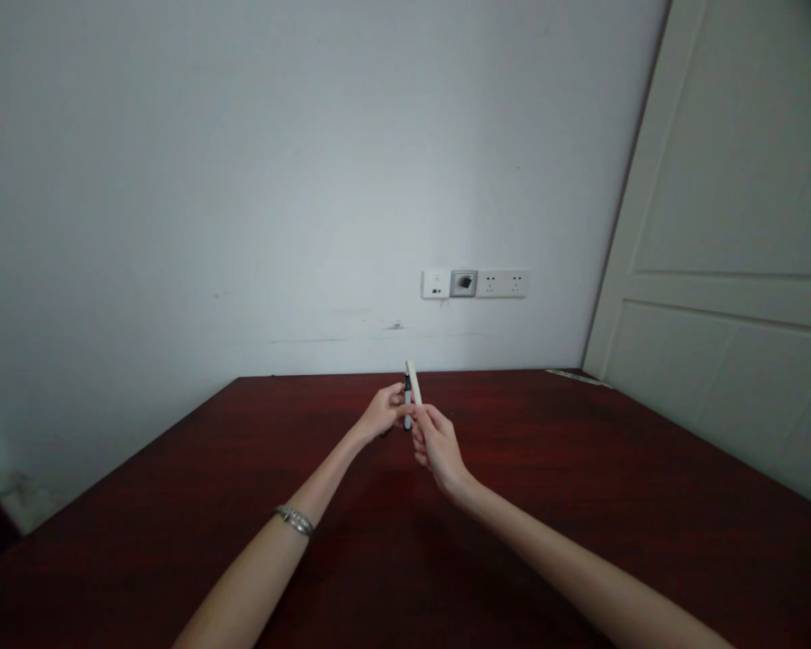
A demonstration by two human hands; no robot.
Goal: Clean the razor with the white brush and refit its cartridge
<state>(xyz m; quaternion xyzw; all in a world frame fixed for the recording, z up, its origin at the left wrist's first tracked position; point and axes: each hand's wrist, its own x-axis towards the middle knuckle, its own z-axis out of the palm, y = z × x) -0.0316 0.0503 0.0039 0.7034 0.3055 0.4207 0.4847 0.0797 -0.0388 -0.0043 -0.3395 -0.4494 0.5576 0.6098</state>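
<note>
Above the table, my left hand point(381, 413) is closed on a marker pen point(407, 408), which stands nearly upright with a light grey body and black ends. Close beside it, my right hand point(441, 446) pinches the lower end of a long, narrow white bar point(414, 382) that leans slightly to the left. What the bar is, I cannot make out. Pen and bar are side by side, and whether they touch is unclear. A small dark tip point(387, 433) shows under my left hand; the rest of it is hidden.
The dark red wooden table point(195, 487) reaches back to a pale wall point(243, 180). Wall sockets point(504, 283) sit above its far edge. To the right stands a white panelled door point(730, 288), with a thin flat strip point(577, 378) at the table's far right corner.
</note>
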